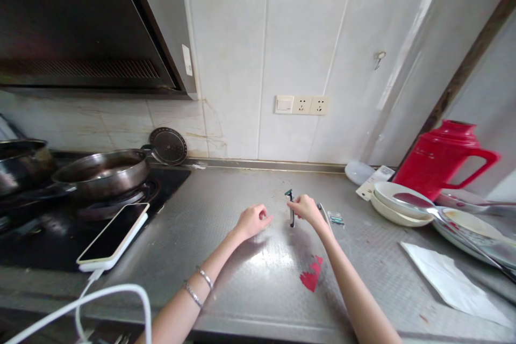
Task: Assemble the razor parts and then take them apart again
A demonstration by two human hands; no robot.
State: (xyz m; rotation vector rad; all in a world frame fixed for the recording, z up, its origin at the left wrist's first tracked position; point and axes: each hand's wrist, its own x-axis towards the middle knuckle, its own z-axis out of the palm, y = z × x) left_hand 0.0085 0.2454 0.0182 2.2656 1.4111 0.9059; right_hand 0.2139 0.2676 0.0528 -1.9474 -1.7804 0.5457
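Above the metal counter (226, 193), my right hand (305, 208) pinches a razor (292, 217) by its dark handle. The razor stands roughly upright, its greenish head at the top. To the left of it hovers my left hand (253, 220), holding nothing that I can see, fingers loosely curled with the thumb apart. Just right of my right hand lie small green-and-clear pieces, perhaps razor cartridges (336, 219). A pale curved item (323, 215) is partly hidden behind my right wrist. Torn red scraps (311, 278) rest on the counter nearer to me.
A phone (115, 234) with a white cable lies at the cooktop's edge, near a steel pan (102, 172). On the right stand a red thermos jug (441, 158), stacked bowls (399, 201) and plates with a ladle. A white napkin (451, 279) lies in front of them.
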